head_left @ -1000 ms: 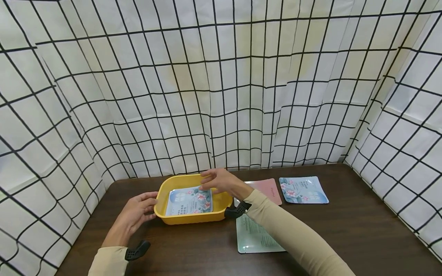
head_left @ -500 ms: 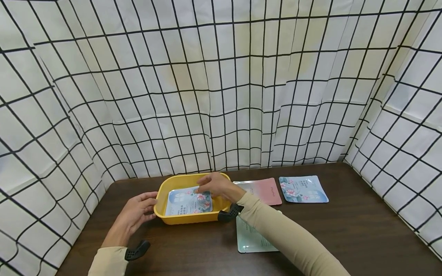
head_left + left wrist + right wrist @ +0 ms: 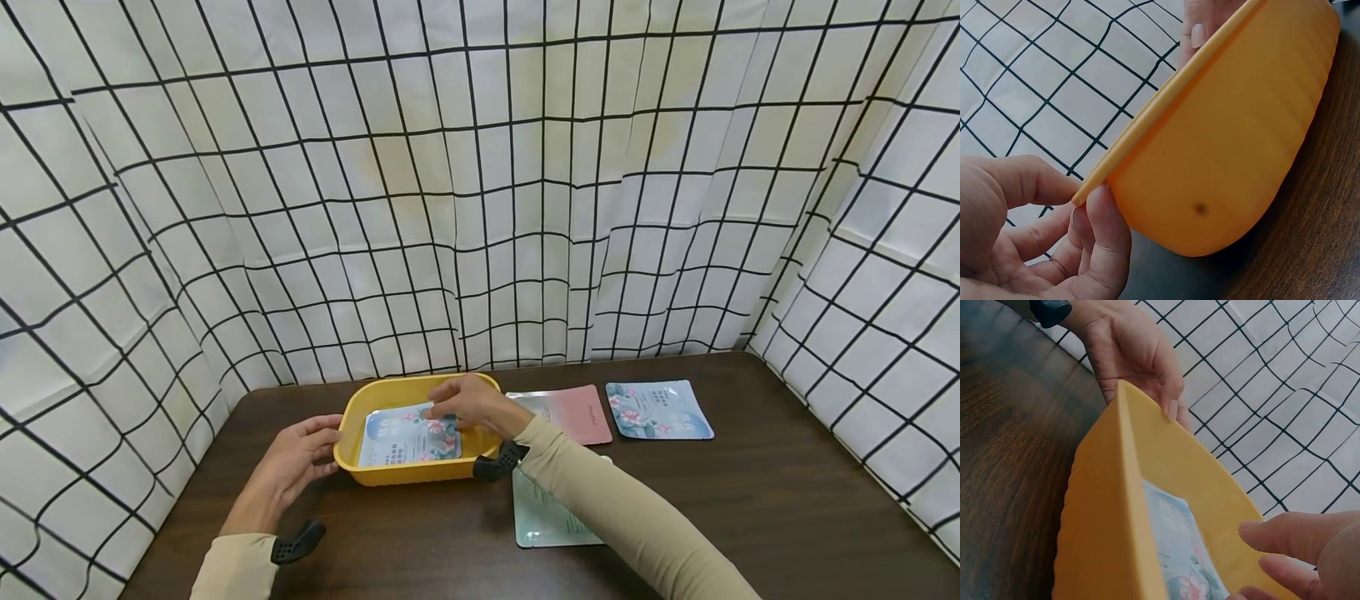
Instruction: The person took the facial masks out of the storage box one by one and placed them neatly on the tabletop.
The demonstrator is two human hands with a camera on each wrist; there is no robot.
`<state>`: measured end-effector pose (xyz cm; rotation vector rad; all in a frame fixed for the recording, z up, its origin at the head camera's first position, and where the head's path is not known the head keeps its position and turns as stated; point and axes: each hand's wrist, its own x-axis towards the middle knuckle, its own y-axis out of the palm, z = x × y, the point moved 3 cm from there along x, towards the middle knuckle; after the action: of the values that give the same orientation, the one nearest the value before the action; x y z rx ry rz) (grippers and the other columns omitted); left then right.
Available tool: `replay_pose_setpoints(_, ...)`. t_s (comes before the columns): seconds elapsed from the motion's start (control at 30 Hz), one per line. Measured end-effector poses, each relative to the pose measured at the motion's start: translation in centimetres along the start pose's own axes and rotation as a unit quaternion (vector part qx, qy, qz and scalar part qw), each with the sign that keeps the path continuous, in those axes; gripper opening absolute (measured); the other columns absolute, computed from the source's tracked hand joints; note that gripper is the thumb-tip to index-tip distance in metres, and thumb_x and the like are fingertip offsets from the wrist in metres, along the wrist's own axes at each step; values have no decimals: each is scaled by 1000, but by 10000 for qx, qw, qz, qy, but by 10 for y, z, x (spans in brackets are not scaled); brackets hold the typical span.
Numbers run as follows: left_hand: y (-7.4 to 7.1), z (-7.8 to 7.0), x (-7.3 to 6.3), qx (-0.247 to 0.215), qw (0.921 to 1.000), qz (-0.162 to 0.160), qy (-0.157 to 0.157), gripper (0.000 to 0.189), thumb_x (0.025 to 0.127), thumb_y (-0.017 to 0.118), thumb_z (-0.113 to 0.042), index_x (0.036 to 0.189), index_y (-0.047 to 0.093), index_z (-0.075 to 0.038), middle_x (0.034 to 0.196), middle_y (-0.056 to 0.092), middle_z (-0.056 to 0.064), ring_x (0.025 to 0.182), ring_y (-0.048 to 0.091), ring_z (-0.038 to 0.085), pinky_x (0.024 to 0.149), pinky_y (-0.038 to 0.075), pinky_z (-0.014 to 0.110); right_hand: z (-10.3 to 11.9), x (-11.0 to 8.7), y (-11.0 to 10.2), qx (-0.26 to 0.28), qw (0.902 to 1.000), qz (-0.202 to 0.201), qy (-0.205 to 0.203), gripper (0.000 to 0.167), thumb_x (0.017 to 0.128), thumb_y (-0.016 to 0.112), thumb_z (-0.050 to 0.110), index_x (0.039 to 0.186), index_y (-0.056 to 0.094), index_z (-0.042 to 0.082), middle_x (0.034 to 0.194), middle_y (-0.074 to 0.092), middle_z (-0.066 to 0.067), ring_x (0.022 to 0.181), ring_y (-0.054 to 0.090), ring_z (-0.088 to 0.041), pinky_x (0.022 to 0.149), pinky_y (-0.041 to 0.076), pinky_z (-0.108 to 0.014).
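A yellow plastic basket stands on the table, with a pale blue sheet mask packet lying flat inside it. My left hand pinches the basket's left rim; in the left wrist view its thumb and forefinger meet over the rim. My right hand reaches into the basket's right part, its fingertips at the packet's upper right corner. In the right wrist view, the thumb and fingers of this hand are spread apart, close over the printed flowers, with no packet between them.
To the basket's right lies a pink and silver packet, with another blue flowered packet beyond it. A green packet lies nearer, partly under the right forearm. A white gridded curtain surrounds the dark wooden table.
Over the first half second my right hand moved slightly left and lower over the packet, then stayed there. My left hand and the basket have kept their place.
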<state>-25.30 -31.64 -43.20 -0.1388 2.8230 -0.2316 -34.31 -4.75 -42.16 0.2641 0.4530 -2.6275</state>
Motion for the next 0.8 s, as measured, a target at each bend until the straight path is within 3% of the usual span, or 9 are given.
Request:
replay_pose_setpoints(0.17, 0, -1, 0, -9, 10000, 22, 15, 49, 101, 61, -17, 145, 47, 1, 115, 63, 6, 92, 62, 19, 77, 59, 31, 0, -4, 2, 53, 9993, -83, -360, 38, 86, 80, 8, 122, 72, 11, 129, 64, -9, 105, 64, -20, 91, 58, -40)
replay_pose_setpoints(0.4, 0, -1, 0, 16, 10000, -18, -2, 50, 101, 60, -17, 145, 46, 1, 120, 62, 9, 94, 61, 20, 77, 59, 30, 4, -12, 4, 127, 9936, -576, -962, 38, 86, 74, -4, 121, 73, 11, 139, 60, -8, 128, 56, -30, 92, 57, -36)
replay_pose_setpoints(0.5, 0, 0, 0, 25, 10000, -40, -19, 50, 101, 60, -17, 146, 46, 0, 121, 62, 10, 95, 62, 21, 77, 59, 31, 4, -14, 7, 439, 9931, -640, -875, 44, 84, 74, -8, 126, 68, 6, 137, 60, -11, 119, 62, -27, 87, 59, -35)
replay_pose_setpoints(0.67, 0, 1, 1, 10, 10000, -8, 44, 50, 101, 61, -16, 145, 47, 2, 120, 63, 10, 94, 62, 20, 76, 59, 32, 6, -17, 13, 929, 9932, -373, -586, 61, 83, 76, -8, 139, 53, -1, 126, 63, -16, 92, 70, -23, 76, 61, -35)
replay_pose_setpoints(0.8, 0, 1, 1, 19, 10000, -30, 51, 49, 100, 60, -15, 144, 47, 1, 119, 63, 8, 95, 62, 19, 75, 58, 32, 7, -20, 18, 952, 9945, -113, -411, 52, 86, 76, -3, 135, 59, 0, 113, 72, -12, 85, 72, -21, 72, 62, -36)
